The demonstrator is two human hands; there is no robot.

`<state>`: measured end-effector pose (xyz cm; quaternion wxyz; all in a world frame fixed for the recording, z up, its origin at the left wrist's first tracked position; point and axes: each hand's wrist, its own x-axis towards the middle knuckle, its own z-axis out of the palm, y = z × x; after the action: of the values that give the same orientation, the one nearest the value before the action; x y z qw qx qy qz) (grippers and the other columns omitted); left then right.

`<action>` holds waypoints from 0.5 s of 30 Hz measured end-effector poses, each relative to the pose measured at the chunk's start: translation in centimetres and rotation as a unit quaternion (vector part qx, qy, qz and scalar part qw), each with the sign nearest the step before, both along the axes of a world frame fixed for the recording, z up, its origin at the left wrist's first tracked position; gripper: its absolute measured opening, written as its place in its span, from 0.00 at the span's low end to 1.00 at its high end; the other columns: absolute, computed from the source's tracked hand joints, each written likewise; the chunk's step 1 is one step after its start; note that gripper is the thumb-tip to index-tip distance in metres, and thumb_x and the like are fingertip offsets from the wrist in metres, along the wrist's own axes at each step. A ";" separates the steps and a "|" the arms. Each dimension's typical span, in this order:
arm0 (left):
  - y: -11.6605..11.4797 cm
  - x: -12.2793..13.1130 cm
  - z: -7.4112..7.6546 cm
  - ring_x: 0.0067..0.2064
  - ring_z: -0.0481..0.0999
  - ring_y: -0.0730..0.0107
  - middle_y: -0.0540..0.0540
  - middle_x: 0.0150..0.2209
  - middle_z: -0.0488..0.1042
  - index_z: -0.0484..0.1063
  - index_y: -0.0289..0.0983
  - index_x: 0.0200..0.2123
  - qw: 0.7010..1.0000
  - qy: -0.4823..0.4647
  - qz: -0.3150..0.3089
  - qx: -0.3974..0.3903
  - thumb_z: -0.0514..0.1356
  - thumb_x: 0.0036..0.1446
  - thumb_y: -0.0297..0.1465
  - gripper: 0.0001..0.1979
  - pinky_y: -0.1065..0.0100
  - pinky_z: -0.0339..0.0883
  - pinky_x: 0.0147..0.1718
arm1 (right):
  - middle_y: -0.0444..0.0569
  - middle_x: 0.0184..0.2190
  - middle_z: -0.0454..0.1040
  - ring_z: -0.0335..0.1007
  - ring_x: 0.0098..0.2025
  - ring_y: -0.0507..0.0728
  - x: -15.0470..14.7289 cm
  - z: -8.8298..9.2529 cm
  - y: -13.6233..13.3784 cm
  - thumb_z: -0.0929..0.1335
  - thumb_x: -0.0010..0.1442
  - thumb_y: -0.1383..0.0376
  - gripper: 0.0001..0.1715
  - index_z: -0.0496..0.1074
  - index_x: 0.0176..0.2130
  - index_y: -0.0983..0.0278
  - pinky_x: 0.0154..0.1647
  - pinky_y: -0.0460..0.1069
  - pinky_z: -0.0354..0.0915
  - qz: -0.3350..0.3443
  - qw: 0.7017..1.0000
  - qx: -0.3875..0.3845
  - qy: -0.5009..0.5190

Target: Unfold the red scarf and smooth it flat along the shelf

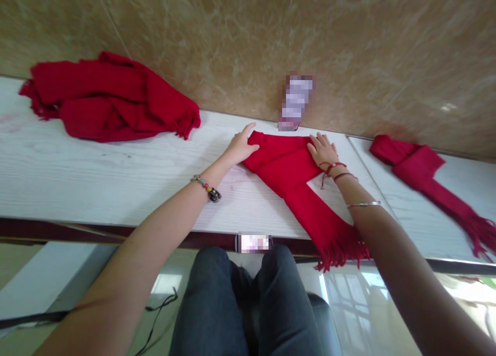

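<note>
A red fringed scarf [287,165] lies folded on the white tabletop in front of me, one tail slanting right and hanging its fringe over the near edge. My left hand [241,147] touches the scarf's left end, thumb and fingers apart; some of its fingers are hidden. On the upper right corner of the same scarf, my right hand [324,150] rests flat with its fingers spread.
Another red scarf [116,100] is heaped at the left against the tan marbled wall [232,46]. At the right lies a third red scarf [418,170], its fringe at the table's [217,211] near edge. A blurred-out phone-like object [296,103] leans on the wall.
</note>
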<state>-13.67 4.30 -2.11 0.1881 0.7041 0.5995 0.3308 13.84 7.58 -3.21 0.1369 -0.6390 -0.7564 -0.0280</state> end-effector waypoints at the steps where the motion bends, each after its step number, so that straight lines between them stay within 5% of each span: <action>1: -0.3 0.1 0.1 0.51 0.70 0.58 0.40 0.51 0.69 0.53 0.37 0.63 1.000 0.025 0.015 0.004 0.60 0.52 0.26 0.35 0.59 0.64 0.51 | 0.57 0.66 0.51 0.42 0.67 0.66 0.3 -0.3 -0.1 0.54 0.64 0.58 0.31 0.57 0.63 0.65 0.61 0.71 0.47 -0.003 1.000 0.005 0.014; 5: -1.9 0.7 1.2 0.52 0.68 0.55 0.36 0.52 0.66 0.59 0.36 0.60 0.985 0.119 0.038 0.117 0.57 0.56 0.27 0.27 0.57 0.62 0.50 | 0.59 0.64 0.55 0.46 0.66 0.65 0.6 -0.1 -0.6 0.58 0.61 0.58 0.30 0.61 0.60 0.67 0.61 0.66 0.52 0.023 0.996 0.060 0.061; 8: -3.4 1.4 2.3 0.47 0.71 0.63 0.41 0.46 0.70 0.68 0.36 0.51 0.963 0.167 -0.098 0.187 0.55 0.59 0.32 0.17 0.63 0.63 0.48 | 0.57 0.57 0.66 0.59 0.60 0.63 0.5 1.0 -2.1 0.60 0.60 0.58 0.25 0.70 0.53 0.64 0.59 0.61 0.58 0.169 0.979 0.083 0.080; 11: -5.1 2.6 3.0 0.42 0.73 0.66 0.45 0.41 0.73 0.71 0.36 0.45 0.924 0.240 -0.252 0.161 0.55 0.60 0.40 0.16 0.68 0.65 0.42 | 0.52 0.46 0.75 0.69 0.50 0.59 0.3 1.8 -4.5 0.60 0.60 0.58 0.20 0.74 0.46 0.61 0.54 0.57 0.64 0.331 0.939 0.051 0.083; 15: -7.0 4.0 3.3 0.45 0.73 0.61 0.42 0.43 0.74 0.70 0.36 0.45 0.889 0.315 -0.302 0.138 0.56 0.54 0.49 0.25 0.67 0.64 0.39 | 0.52 0.46 0.75 0.70 0.49 0.59 0.0 2.1 -6.9 0.62 0.60 0.57 0.20 0.74 0.47 0.60 0.51 0.56 0.67 0.405 0.911 0.015 0.076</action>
<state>-9.72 -2.71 1.19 -0.0189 0.9373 0.3338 0.0983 13.85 0.66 -1.08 0.2029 -0.2757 -0.9372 0.0668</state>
